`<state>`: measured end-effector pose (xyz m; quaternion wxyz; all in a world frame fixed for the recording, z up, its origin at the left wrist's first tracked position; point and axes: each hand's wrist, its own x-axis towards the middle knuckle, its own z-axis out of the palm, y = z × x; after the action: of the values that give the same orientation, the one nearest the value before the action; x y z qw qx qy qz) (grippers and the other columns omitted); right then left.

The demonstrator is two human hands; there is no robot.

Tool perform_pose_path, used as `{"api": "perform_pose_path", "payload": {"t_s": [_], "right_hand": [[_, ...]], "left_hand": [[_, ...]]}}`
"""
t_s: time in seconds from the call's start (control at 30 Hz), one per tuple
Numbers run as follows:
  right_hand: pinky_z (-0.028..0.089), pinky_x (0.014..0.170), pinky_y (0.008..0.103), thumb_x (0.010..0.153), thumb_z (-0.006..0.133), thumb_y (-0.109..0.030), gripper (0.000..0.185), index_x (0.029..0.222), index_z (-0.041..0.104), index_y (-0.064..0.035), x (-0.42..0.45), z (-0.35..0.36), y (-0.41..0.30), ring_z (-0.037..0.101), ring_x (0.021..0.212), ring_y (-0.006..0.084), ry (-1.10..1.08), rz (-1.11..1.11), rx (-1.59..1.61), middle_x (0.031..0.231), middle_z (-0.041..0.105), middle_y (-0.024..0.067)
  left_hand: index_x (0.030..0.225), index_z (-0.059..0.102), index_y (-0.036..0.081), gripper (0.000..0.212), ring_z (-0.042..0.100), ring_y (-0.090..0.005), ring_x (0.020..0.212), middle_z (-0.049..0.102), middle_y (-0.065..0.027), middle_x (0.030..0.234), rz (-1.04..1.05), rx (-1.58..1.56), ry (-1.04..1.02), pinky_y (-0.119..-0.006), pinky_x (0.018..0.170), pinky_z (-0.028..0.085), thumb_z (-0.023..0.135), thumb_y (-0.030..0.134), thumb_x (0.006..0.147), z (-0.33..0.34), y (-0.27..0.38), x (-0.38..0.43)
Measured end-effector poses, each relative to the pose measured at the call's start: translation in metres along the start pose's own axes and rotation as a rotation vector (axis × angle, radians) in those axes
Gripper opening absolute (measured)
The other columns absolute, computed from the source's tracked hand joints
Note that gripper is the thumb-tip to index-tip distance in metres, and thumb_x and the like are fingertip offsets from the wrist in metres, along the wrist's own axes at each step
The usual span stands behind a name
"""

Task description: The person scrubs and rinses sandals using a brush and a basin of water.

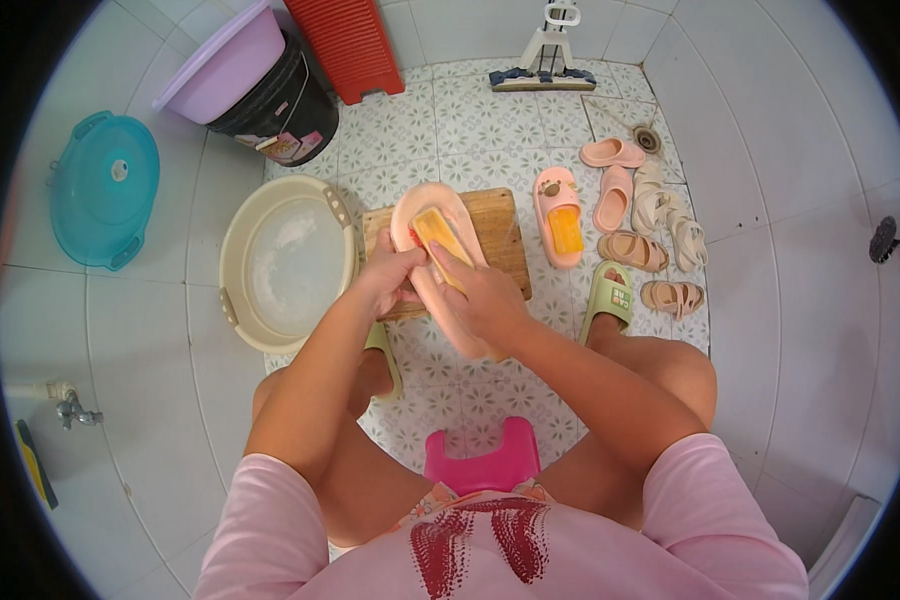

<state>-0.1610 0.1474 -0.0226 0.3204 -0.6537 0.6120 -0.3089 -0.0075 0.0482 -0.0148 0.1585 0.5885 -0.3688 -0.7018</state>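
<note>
My left hand (pixel 387 274) grips the side of a pink slipper (pixel 450 319), tilted above a wooden board (pixel 499 217). My right hand (pixel 491 300) holds a yellowish scrubbing brush (pixel 433 226) lengthwise against the slipper, its thumb along the back. A bit of red shows at the brush's left edge, perhaps bristles. Much of the slipper's middle is hidden by the brush and my fingers. To the right of the board, the matching pink slipper (pixel 556 182) stands on the floor with an orange bar of soap (pixel 566 231) resting in its opening.
At left stands a beige basin (pixel 229 262) of cloudy water. Several small sandals (pixel 651 199) and pink clogs (pixel 613 199) lie at right near a floor drain (pixel 646 139). Behind are a black bucket (pixel 300 112), a lilac basin (pixel 232 67), a red plastic stool (pixel 345 45) and a mop (pixel 544 79).
</note>
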Motion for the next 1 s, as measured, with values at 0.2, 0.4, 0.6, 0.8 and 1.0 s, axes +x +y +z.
{"api": "perform_pose_path", "payload": {"t_s": [0.2, 0.4, 0.6, 0.8, 1.0], "right_hand": [[0.051, 0.060, 0.0464, 0.087, 0.055, -0.027, 0.056, 0.142, 0.040, -0.0293, 0.007, -0.010, 0.012, 0.063, 0.065, 0.0349, -0.078, 0.112, -0.281, 0.073, 0.064, 0.0157], [0.050, 0.059, 0.0461, 0.088, 0.053, -0.026, 0.057, 0.143, 0.037, -0.0298, 0.006, -0.012, 0.013, 0.064, 0.065, 0.0336, -0.051, 0.198, -0.283, 0.072, 0.063, 0.0154], [0.051, 0.060, 0.0463, 0.087, 0.053, -0.023, 0.059, 0.144, 0.036, -0.0295, 0.001, -0.006, 0.004, 0.063, 0.065, 0.0341, -0.042, -0.001, -0.299, 0.072, 0.063, 0.0150], [0.052, 0.058, 0.0444, 0.088, 0.054, -0.024, 0.057, 0.143, 0.038, -0.0272, 0.009, -0.020, 0.012, 0.064, 0.065, 0.0328, -0.060, 0.209, -0.385, 0.076, 0.064, 0.0154], [0.052, 0.059, 0.0438, 0.090, 0.051, -0.029, 0.056, 0.144, 0.037, -0.0192, -0.005, -0.004, -0.002, 0.064, 0.064, 0.0339, 0.193, -0.245, -0.296, 0.077, 0.065, 0.0173]], "left_hand": [[0.124, 0.030, 0.014, 0.052, 0.061, -0.0247, 0.095, 0.050, -0.0114, 0.118, 0.039, 0.058, -0.024, -0.042, 0.066, 0.059, 0.061, 0.008, 0.083, -0.001, -0.007, 0.004], [0.124, 0.029, 0.013, 0.052, 0.061, -0.0253, 0.098, 0.050, -0.0114, 0.118, 0.017, 0.123, -0.026, -0.041, 0.070, 0.060, 0.061, 0.008, 0.083, 0.006, 0.001, -0.008], [0.125, 0.026, 0.013, 0.054, 0.061, -0.0260, 0.102, 0.049, -0.0130, 0.122, 0.055, 0.142, -0.113, -0.041, 0.073, 0.060, 0.061, 0.009, 0.084, -0.004, -0.008, 0.004], [0.125, 0.025, 0.012, 0.054, 0.060, -0.0264, 0.105, 0.048, -0.0140, 0.124, 0.043, 0.165, -0.059, -0.041, 0.074, 0.060, 0.061, 0.010, 0.085, 0.008, 0.002, -0.009], [0.126, 0.025, 0.011, 0.057, 0.059, -0.0260, 0.106, 0.047, -0.0137, 0.125, 0.026, 0.083, -0.130, -0.040, 0.077, 0.059, 0.063, 0.008, 0.084, -0.004, -0.002, -0.001]]}}
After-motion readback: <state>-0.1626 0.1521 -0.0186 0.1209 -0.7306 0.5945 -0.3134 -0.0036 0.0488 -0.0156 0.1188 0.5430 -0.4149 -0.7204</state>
